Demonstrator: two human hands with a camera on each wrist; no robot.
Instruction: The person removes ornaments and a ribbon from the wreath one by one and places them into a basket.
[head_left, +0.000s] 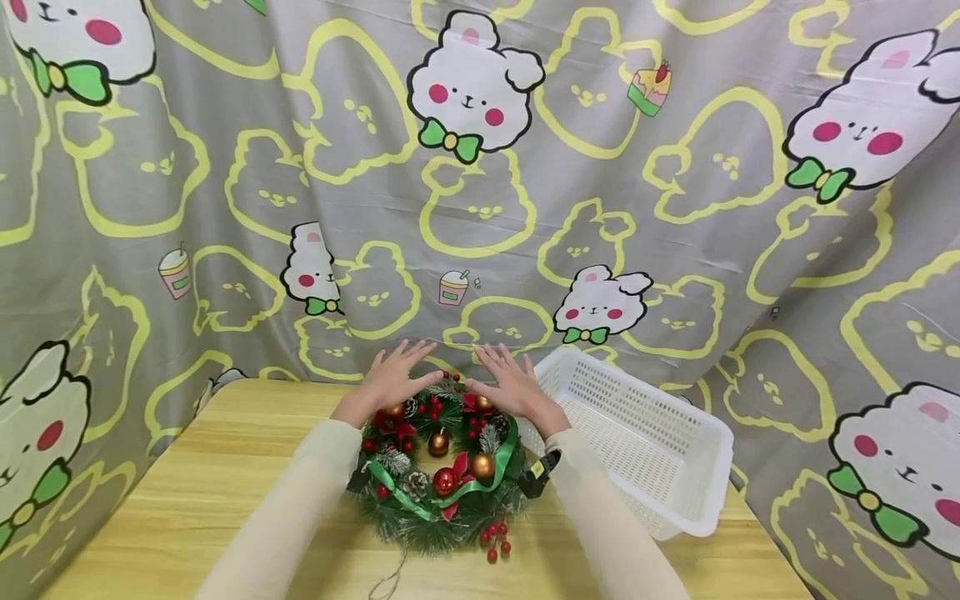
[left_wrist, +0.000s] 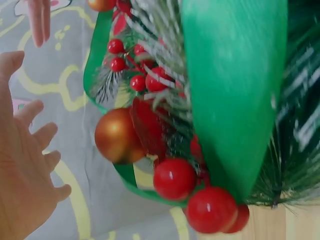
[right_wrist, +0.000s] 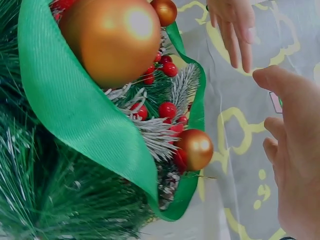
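Your left hand point(head_left: 392, 382) and your right hand point(head_left: 516, 385) are wide, with fingers spread, by the far side of the green wreath point(head_left: 431, 527). The wreath lies on the wooden table point(head_left: 217, 467), just beside the white basket point(head_left: 626, 446) on your right.

Free: bare tabletop point(head_left: 225, 467) left of the wreath point(head_left: 431, 533); narrow gap between left hand point(head_left: 393, 381) and right hand point(head_left: 516, 387) over its far edge. Blocked: white basket point(head_left: 637, 450) close on the wreath's right, walls raised; patterned curtain point(head_left: 480, 208) hangs behind both. Berry sprig point(head_left: 492, 529) juts out at the wreath's near right edge.
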